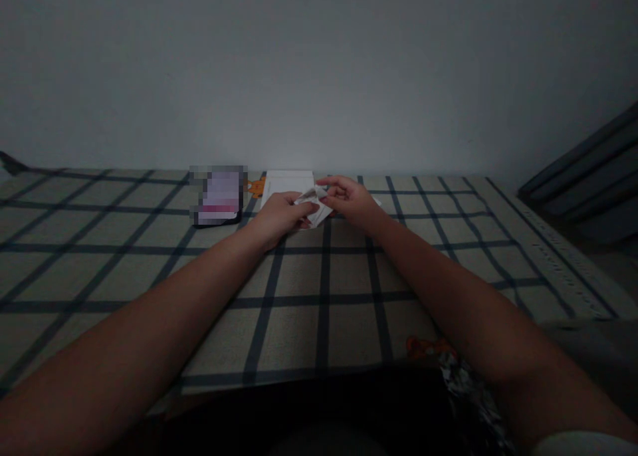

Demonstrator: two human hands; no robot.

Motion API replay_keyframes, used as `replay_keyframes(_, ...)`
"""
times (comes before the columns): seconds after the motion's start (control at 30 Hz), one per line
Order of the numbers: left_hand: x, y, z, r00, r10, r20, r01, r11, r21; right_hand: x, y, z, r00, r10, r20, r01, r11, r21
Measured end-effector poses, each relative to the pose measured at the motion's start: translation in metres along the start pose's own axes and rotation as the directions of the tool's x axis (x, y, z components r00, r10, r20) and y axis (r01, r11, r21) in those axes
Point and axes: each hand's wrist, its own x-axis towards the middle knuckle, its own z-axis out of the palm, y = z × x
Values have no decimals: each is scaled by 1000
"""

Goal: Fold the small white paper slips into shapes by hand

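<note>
Between both hands, above the checked cloth, is a folded piece of white paper (319,211) with angled creases. My left hand (283,217) grips its left side, the thumb lying across the top of the paper. On the other side my right hand (349,200) pinches the paper's upper right part with thumb and fingers. Just behind the hands lies a flat white sheet or pad (289,179), its near part covered by my left hand. A small white corner shows past my right wrist; I cannot tell what it belongs to.
A checked tablecloth (299,276) covers the table, with an orange bear print (257,187) near the back. To the left lies a dark-edged device with a blurred screen (219,197). A plain wall (319,77) rises behind, and dark folded fabric (593,177) stands at the right.
</note>
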Motion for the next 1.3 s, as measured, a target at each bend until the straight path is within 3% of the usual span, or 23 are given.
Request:
replay_keyframes(0.27, -3, 6, 1, 999, -38, -30, 42, 992, 117, 3, 8, -2, 998, -60, -16, 59, 998, -38)
replay_keyframes(0.5, -1, 5, -2, 999, 10, -50, -9, 1000, 29, -2, 1, 0, 996, 87, -3, -86, 996, 5)
replay_keyframes(0.67, -3, 7, -1, 999, 13, -50, -14, 1000, -20, -5, -7, 0, 995, 91, 34, -88, 993, -84)
replay_keyframes(1.03, 0, 3, -3, 1000, -15, -4, 14, 996, -83, -3, -9, 0, 994, 107, 29, -103, 990, -98)
replay_keyframes(1.3, -3, 7, -2, 995, 31, -94, -40, 995, -96, -3, -5, 1, 987, 160, -21, -161, 982, -98)
